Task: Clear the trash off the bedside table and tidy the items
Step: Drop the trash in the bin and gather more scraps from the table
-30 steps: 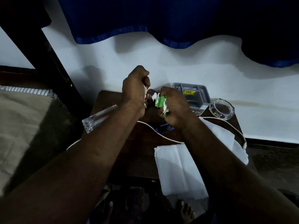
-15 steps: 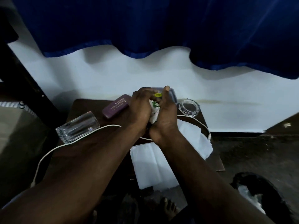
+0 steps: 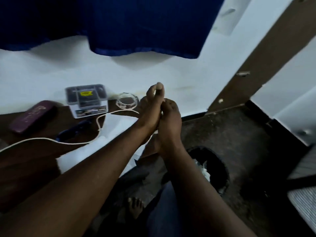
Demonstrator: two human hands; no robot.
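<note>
Trash that I can see for certain is the pale crumpled stuff lying in the dark bin on the floor, just below my wrists and off the right end of the bedside table. My left hand and right hand are pressed together palm to palm above the gap between table and bin. The left fingers are held straight and close together, pointing up, while the right fingers curl against the left palm. Whether a wad is squeezed between them I cannot tell, because the palms hide everything inside. I judge this to be the carrying step, with the drop into the bin next. That calls for bringing both hands down over the bin's mouth and parting them there, so nothing falls on the floor beside it. Tidying is not yet done: the maroon case, the clear-lidded box and the glass dish sit along the wall side, the white cable loops across the wood, and a white sheet hangs over the front edge under my left forearm. A blue thing by the cable is too blurred to name. The table's left end is cut off, and the bin's inside is mostly in shadow.
</note>
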